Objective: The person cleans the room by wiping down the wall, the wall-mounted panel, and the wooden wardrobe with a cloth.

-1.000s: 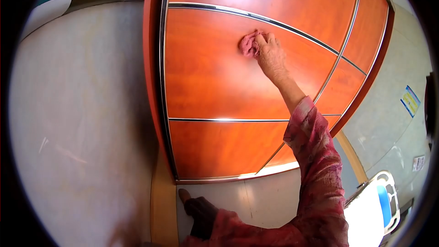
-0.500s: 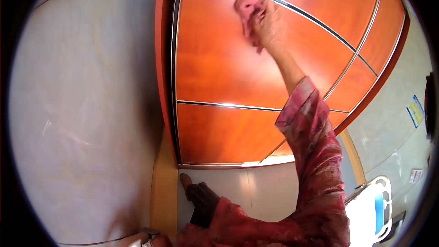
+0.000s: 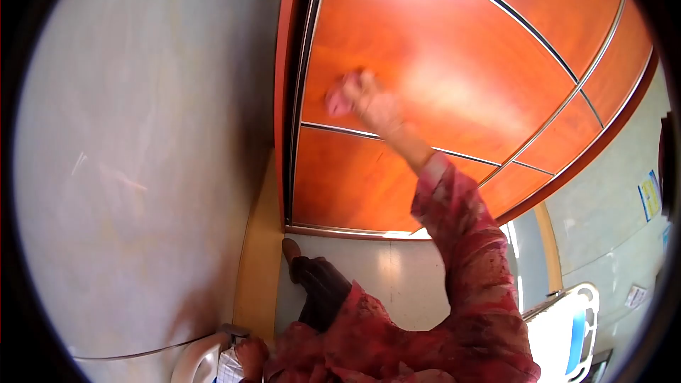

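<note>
My right hand [image 3: 376, 104] is closed on a crumpled pink cloth [image 3: 340, 99] and presses it to the orange wood panel [image 3: 440, 64], just above a thin metal strip on the left side. Motion blurs the fingers. Low in the view, my left hand [image 3: 251, 356] is beside a pale curved rail [image 3: 195, 360] and something white; its fingers are too small and partly hidden to tell what they hold.
A grey wall [image 3: 156, 156] with a wooden skirting [image 3: 259, 262] stands at the left. My leg and shoe [image 3: 291, 250] are on the pale floor [image 3: 404, 276]. A bed end with a white frame [image 3: 585, 326] is at the lower right.
My right hand and the cloth have gone up to the upper strip, then down and left to the lower strip. The view has shifted, and my left hand and the pale rail have appeared.
</note>
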`<state>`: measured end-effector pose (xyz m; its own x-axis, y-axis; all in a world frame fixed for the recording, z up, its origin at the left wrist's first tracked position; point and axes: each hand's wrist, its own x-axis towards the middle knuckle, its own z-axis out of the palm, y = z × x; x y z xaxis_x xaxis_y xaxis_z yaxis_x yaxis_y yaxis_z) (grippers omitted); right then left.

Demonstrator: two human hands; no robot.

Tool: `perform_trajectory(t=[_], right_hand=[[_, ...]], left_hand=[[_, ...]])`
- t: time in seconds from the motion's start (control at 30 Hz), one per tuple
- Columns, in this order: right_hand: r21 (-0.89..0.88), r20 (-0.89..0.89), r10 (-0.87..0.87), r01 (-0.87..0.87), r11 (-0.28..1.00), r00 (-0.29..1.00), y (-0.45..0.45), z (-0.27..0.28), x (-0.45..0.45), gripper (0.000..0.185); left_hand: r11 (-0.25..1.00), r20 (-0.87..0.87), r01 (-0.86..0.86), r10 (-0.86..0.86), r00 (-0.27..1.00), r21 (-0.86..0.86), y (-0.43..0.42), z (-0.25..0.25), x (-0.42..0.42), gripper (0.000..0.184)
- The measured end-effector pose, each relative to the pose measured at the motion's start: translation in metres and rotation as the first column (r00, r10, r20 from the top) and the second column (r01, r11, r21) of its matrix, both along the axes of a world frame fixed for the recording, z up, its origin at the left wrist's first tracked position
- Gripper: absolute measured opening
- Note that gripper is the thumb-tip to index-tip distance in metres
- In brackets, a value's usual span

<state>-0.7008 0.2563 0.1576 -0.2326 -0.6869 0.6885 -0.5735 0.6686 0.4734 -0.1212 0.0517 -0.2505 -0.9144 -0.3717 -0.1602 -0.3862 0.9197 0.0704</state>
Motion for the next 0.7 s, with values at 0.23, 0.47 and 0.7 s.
perform_trajectory(t=[0.23, 0.47, 0.7], right_hand=[[-0.58, -0.194, 0.039, -0.147, 0.801, 0.98, -0.003, 0.209, -0.014, 0.03], [-0.235, -0.029, 0.035, -0.041, 0.971, 0.999, -0.022, 0.075, -0.013, 0.02], [0.268, 0.232, 0.047, -0.11, 0.957, 0.972, 0.002, -0.058, 0.009, 0.021]], left_hand=[[1.0, -0.01, 0.001, -0.001, 1.0, 0.023, -0.001, -0.001, -0.005, 0.024], [0.998, -0.019, -0.003, 0.004, 1.0, 0.066, -0.001, -0.009, -0.003, 0.021], [0.994, -0.066, -0.056, 0.063, 0.996, 0.096, -0.005, -0.013, 0.004, 0.022]])
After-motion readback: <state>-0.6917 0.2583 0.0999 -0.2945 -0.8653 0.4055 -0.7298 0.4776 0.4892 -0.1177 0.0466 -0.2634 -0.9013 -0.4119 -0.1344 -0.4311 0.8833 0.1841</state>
